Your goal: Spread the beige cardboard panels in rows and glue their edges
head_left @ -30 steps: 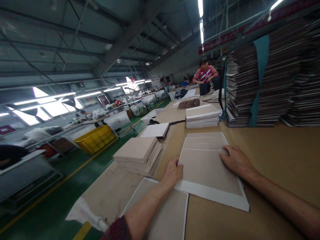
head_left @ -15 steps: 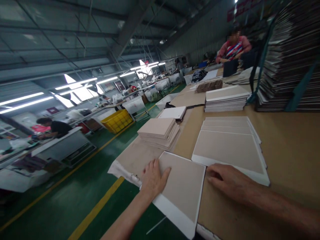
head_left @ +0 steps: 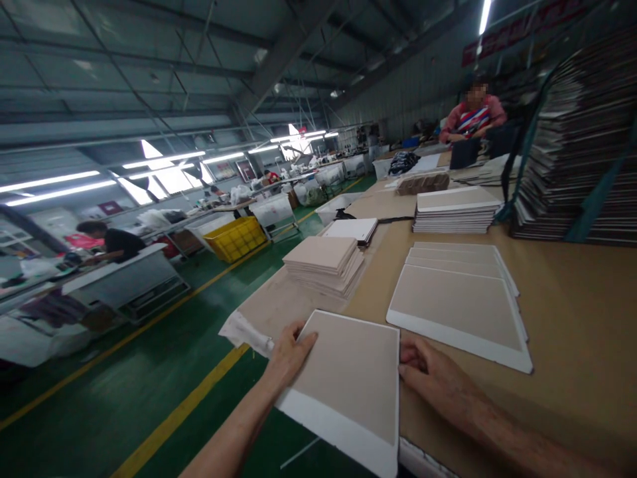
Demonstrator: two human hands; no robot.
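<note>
A flat beige panel with a white border (head_left: 348, 372) is between my hands, its near end sticking out past the table's edge over the floor. My left hand (head_left: 288, 353) grips its left edge, thumb on top and the fingers partly hidden at the side. On the opposite edge, the curled fingers of my right hand (head_left: 428, 372) pinch the panel's rim. Similar white-edged panels (head_left: 452, 307) lie overlapped in a fanned row to the right. Beyond my left hand, a stack of plain beige pieces (head_left: 321, 255) rests on a beige sheet (head_left: 269, 305).
The brown-covered table (head_left: 572, 312) extends away and right. A stack of panels (head_left: 455, 211) and a tall strapped pile (head_left: 572, 153) stand farther back. A co-worker (head_left: 472, 119) sits at the far end. Green floor (head_left: 184, 372) lies left, with a yellow crate (head_left: 236, 238).
The panel has shifted slightly left and nearer. My left hand has moved from lying on its surface to gripping its left edge; my right hand has closed at the right edge.
</note>
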